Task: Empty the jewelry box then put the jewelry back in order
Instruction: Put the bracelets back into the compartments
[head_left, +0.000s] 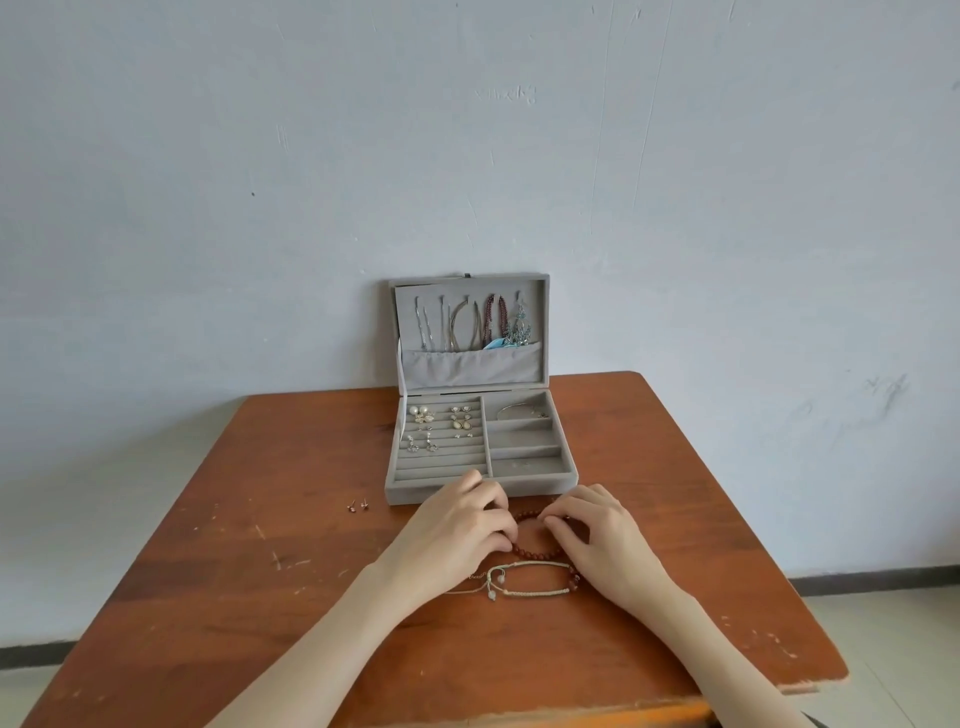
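The jewelry box (480, 447) is sitting open at the far middle of the counter (260, 597), its lid leaning back against the wall, and the emptying is looking only partly done. Lying out on the counter near the box are a reddish-brown bead bracelet (535, 540), a pale cord bracelet (524, 584) just nearer than it, and a pair of small stud earrings (358, 504) off to the left.

Both hands are working on the bead bracelet — the left hand (457, 525) is pinching its left side with curled fingers, and the right hand (592, 535) is pinching its right side the same way, the loop stretching between them on the wood.

Plenty is remaining inside: necklaces (478, 322) are hanging in the lid above the pocket, several earrings (441, 421) are sitting in the left ring rolls, and a thin bangle (519, 410) is lying in the far right compartment. The three nearer right compartments are appearing bare or nearly so — I cannot tell for certain.

By my judgement, most of the unloading is still ahead, and the orderly return is not yet beginning.
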